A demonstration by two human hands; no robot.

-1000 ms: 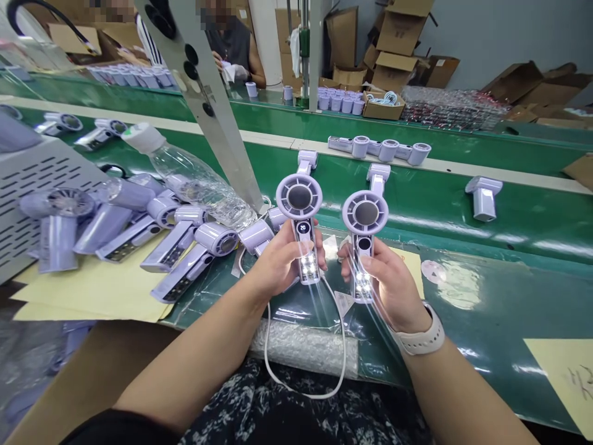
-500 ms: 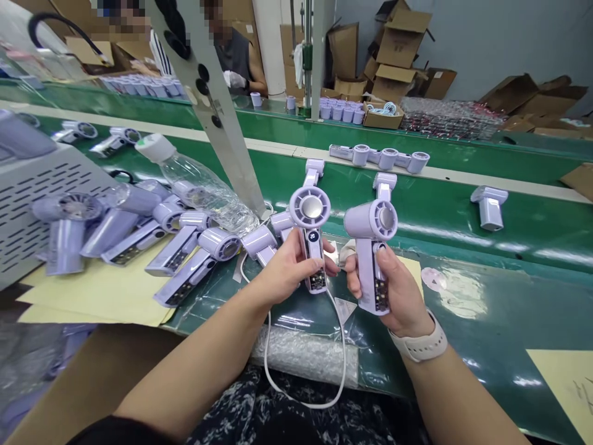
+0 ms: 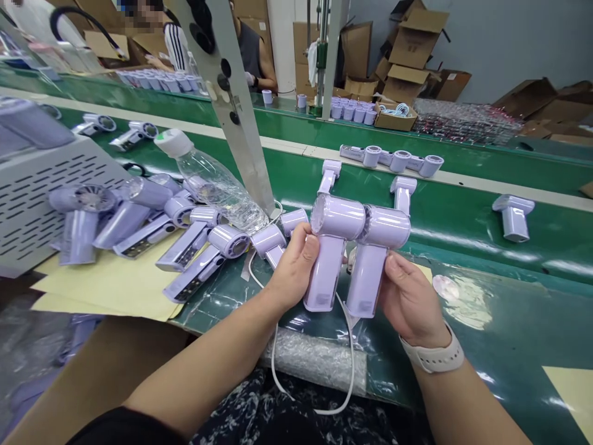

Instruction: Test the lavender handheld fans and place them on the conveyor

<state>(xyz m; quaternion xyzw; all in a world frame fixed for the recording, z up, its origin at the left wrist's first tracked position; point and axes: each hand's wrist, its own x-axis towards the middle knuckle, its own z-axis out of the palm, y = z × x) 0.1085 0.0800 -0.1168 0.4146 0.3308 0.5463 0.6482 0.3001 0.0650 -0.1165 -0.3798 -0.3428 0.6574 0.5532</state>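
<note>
My left hand (image 3: 296, 266) is closed round a lilac handheld fan (image 3: 327, 272), its round head at the top and its handle upright. In my right hand (image 3: 410, 296) is a second lilac handheld fan (image 3: 368, 278), held close beside the first. Their heads touch or nearly touch, and the plain sides of both handles face me. A white cable (image 3: 348, 377) hangs in a loop below the fans; its upper end is hidden behind them. More lilac fans (image 3: 204, 266), some with bare circuit boards showing, lie on yellow paper (image 3: 115, 284) to the left.
A clear plastic bottle (image 3: 213, 179) leans by a metal post (image 3: 245, 142). A vented grey box (image 3: 50, 191) stands at the left. Beyond, several fans lie on the green conveyor (image 3: 454, 216). Bubble wrap (image 3: 319, 361) lies at the front edge. Co-workers (image 3: 259, 55) sit across the line.
Both fans have been turned, so their plain sides face me instead of the display and circuit boards. The two have come together side by side. The view has shifted slightly.
</note>
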